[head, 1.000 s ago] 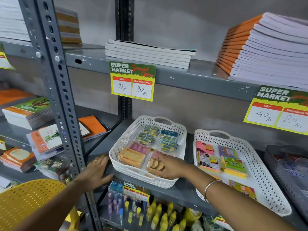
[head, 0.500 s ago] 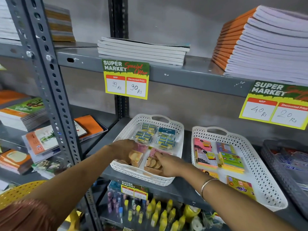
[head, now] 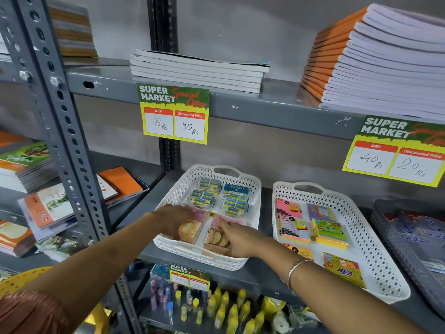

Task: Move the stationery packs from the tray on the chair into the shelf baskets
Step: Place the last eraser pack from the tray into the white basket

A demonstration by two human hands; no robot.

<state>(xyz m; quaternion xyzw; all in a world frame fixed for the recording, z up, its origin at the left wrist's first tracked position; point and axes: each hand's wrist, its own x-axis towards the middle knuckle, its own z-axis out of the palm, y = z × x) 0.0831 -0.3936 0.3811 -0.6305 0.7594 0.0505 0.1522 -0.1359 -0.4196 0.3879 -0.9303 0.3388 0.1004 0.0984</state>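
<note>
1. Change noted: one second ago my left hand lay flat on the shelf edge outside the left white basket. It is now inside that basket, over its front left corner.
2. Left grip: fingers curled around an orange eraser pack, which stands tilted on edge rather than flat. I judge it is being straightened or seated.
3. Right hand: it remains in the front right of the same basket, as it was a second ago. Its grip is loose; the fingers rest on a brown pack of round erasers and press it down without enclosing it.
4. Location of task items: both packs are within the left white basket, ahead of the pink packs and the blue-and-yellow eraser packs at the rear.
5. The right white basket holds sticky-note packs and is untouched by either hand.
6. Only a yellow chair edge shows at lower left; the tray is out of view.
7. Assessment: this delivery appears landed; both hands are now tidying. I cannot tell how many packs remain on the tray.
</note>
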